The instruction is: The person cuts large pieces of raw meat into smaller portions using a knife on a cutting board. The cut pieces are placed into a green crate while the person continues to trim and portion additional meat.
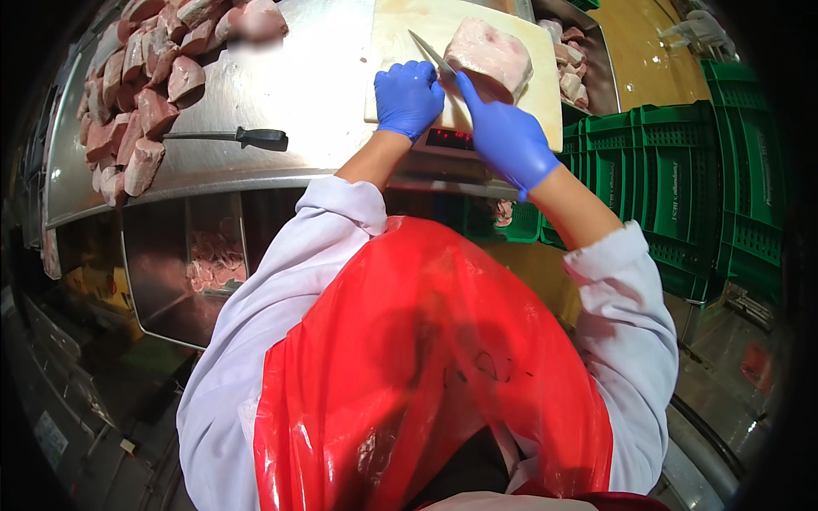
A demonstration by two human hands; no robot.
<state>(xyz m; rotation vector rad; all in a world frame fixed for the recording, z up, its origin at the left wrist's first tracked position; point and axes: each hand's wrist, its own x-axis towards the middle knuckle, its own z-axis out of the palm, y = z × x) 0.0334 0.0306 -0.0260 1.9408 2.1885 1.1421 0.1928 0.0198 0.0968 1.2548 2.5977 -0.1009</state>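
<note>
My right hand (509,140), in a blue glove, is wrapped round the handle of a knife (430,51). The blade points away and to the left, above a white cutting board (394,43). My left hand (407,99), also gloved in blue, is closed just left of the knife, over the board's near part; its curled fingers hide whatever may be in them. Beyond my right hand, a large pale piece of meat (490,53) lies on the board, close to the blade. A red lit display (450,139) shows at the board's near edge.
Many cut meat pieces (141,115) are heaped on the left of the steel table (315,85). A black-handled sharpening steel (262,138) lies beside them. Metal bins with meat stand below the table (166,264) and far right (601,64). Green crates (665,170) are stacked right.
</note>
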